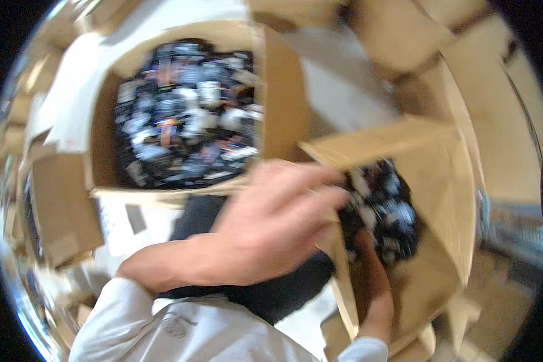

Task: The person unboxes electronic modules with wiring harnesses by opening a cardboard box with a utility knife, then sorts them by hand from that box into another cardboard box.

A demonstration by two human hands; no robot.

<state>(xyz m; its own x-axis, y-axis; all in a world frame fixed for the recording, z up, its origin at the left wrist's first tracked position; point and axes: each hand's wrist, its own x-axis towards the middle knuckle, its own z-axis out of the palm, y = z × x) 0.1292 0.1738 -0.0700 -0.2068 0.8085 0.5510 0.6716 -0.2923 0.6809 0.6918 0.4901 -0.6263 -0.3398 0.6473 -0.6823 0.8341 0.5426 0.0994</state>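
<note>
My left hand (274, 220) crosses in front of me, its fingers bent and smeared by motion. The fingertips are over the left edge of a cardboard box (458, 241) at my right; I cannot make out anything in them. My right hand (362, 241) reaches down inside this box, with its fingers hidden among a pile of small items (395, 211) in dark and shiny wrapping. To the left stands a larger open carton (283, 90), filled with many small black, white and grey packaged items (190, 114). Blur hides their exact kind.
A raised cardboard flap (380, 142) slants over the far side of the right box. Another brown carton (63, 205) stands at the far left. More large cartons (398, 36) line the far right. My dark-clothed legs (283, 286) are between the two open boxes.
</note>
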